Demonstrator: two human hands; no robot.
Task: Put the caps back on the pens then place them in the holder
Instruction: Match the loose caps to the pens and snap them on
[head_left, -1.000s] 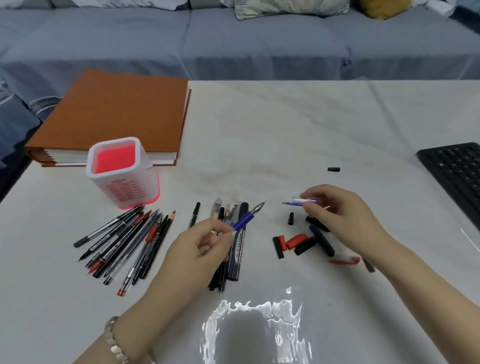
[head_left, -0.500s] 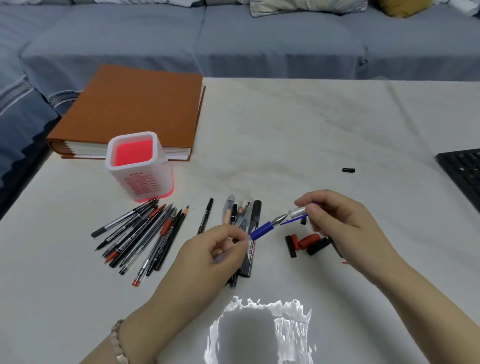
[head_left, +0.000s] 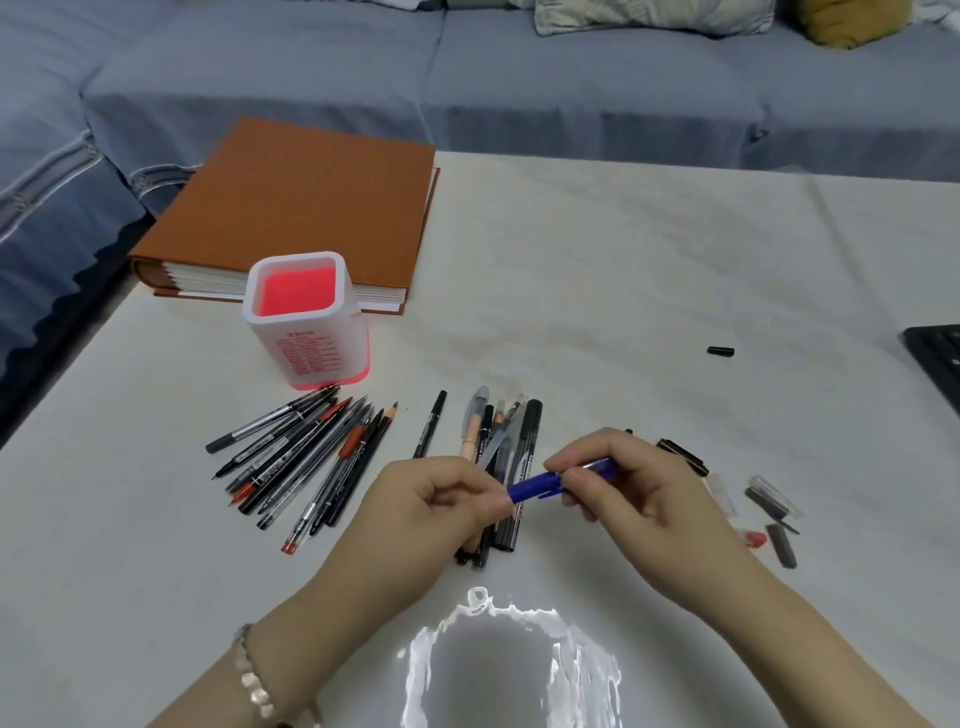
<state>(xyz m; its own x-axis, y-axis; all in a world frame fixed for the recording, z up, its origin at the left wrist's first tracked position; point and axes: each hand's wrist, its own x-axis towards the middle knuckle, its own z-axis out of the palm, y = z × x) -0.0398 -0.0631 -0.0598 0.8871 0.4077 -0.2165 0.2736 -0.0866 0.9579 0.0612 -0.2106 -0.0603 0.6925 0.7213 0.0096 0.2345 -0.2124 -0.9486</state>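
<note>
Both hands hold one blue pen (head_left: 540, 484) above the table. My left hand (head_left: 431, 504) pinches its lower barrel, and my right hand (head_left: 628, 483) grips the cap end, where the clear-and-blue cap sits over the tip. The white holder with a pink inside (head_left: 304, 322) stands upright to the upper left, with nothing in it. A fan of uncapped pens (head_left: 311, 462) lies below the holder. A second bunch of pens (head_left: 511, 441) lies partly under my hands. Loose caps (head_left: 769, 506) lie right of my right hand, and one black cap (head_left: 720, 351) lies apart, further back.
An orange binder (head_left: 306, 208) lies behind the holder. A black keyboard (head_left: 937, 358) sits at the right edge. A blue sofa (head_left: 519, 78) runs along the far side of the white table (head_left: 623, 270). A bright glare patch (head_left: 509, 665) lies near the front edge.
My hands came together. The cap in my right hand has gone over the blue pen's tip, which was bare before. The camera view shifted left.
</note>
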